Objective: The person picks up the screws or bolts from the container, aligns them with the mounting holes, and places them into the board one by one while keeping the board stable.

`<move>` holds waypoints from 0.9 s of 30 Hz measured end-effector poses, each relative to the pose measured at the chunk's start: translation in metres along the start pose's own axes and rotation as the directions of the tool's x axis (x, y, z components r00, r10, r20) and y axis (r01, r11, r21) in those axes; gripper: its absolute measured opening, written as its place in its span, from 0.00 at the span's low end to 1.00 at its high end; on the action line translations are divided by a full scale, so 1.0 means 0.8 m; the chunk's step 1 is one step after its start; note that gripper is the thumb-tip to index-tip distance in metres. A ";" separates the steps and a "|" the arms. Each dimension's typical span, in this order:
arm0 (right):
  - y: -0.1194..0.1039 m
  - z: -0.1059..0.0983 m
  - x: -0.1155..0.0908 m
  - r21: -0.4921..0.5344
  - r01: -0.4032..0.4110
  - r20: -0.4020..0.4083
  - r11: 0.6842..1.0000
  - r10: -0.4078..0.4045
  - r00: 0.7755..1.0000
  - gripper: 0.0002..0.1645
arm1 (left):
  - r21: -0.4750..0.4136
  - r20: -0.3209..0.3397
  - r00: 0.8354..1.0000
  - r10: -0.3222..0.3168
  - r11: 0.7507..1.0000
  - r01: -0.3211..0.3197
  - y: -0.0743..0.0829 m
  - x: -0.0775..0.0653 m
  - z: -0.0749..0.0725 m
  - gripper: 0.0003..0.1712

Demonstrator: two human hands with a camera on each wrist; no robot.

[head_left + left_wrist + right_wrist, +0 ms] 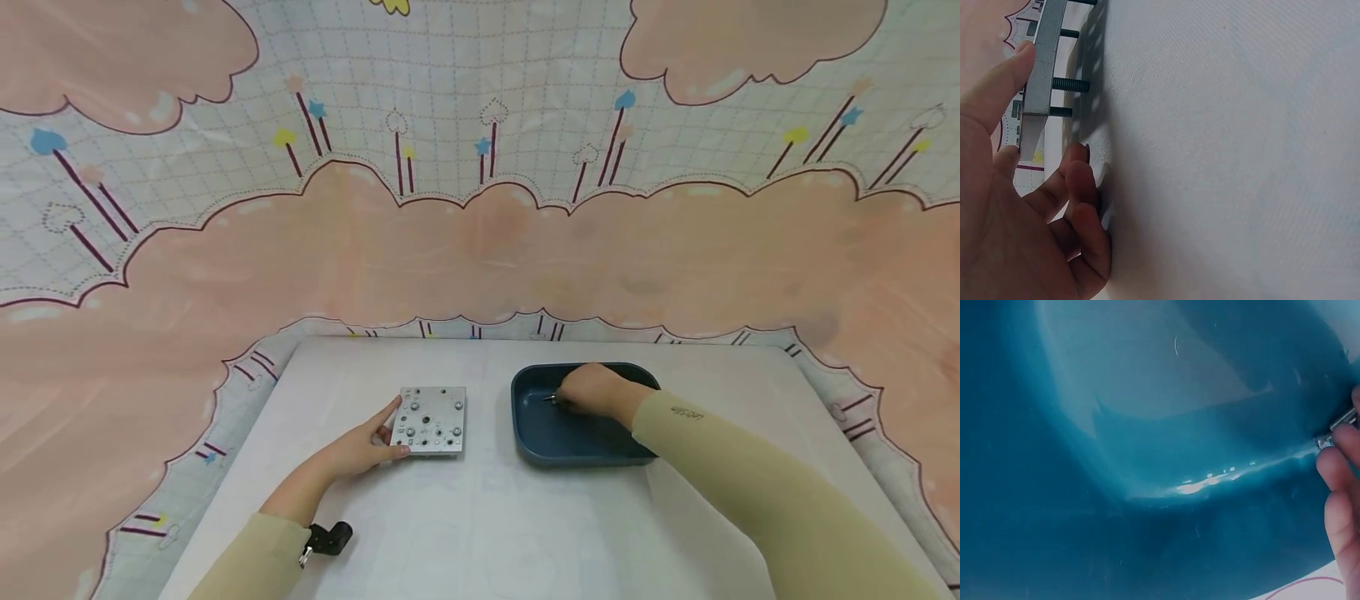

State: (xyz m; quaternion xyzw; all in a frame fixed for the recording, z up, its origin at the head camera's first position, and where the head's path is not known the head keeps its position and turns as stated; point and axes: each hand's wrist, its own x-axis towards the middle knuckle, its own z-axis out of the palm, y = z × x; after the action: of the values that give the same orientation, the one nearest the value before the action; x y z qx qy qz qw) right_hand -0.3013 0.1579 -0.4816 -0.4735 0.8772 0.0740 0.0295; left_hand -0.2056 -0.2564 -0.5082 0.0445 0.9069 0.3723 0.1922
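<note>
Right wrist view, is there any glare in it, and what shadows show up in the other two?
Right wrist: yes, a bright streak along the blue tray's inner edge; left wrist: dark shadow on the white table beside the metal block; head: soft shadow below the right sleeve.

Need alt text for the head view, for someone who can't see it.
A person's left hand holds a square metal plate by its left side, while the right hand, inside a dark blue tray, holds a small metal piece. The tray sits on a white table.
</note>
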 end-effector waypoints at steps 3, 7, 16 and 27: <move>-0.002 0.002 0.001 -0.007 0.004 0.010 1.000 -0.004 1.000 0.05 | 0.002 0.000 1.000 0.002 1.000 -0.002 0.002 -0.002 0.000 0.59; -0.003 -0.001 0.000 -0.004 -0.009 0.028 1.000 0.009 1.000 0.06 | 0.019 -0.012 1.000 0.006 1.000 -0.005 0.004 -0.003 -0.001 0.60; -0.005 -0.021 -0.005 0.121 -0.110 0.084 0.987 0.100 0.991 0.02 | 0.016 0.009 1.000 0.012 1.000 -0.012 0.007 -0.002 -0.001 0.60; -0.005 -0.042 -0.015 0.289 -0.188 0.073 0.939 0.174 0.982 0.04 | 0.030 0.021 1.000 0.017 0.999 -0.018 0.003 0.002 -0.004 0.61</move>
State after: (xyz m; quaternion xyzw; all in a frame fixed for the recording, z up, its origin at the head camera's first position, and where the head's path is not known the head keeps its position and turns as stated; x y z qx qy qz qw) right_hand -0.2907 0.1602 -0.4473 -0.3793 0.9173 -0.0439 0.1131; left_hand -0.2084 -0.2561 -0.5049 0.0592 0.9101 0.3596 0.1974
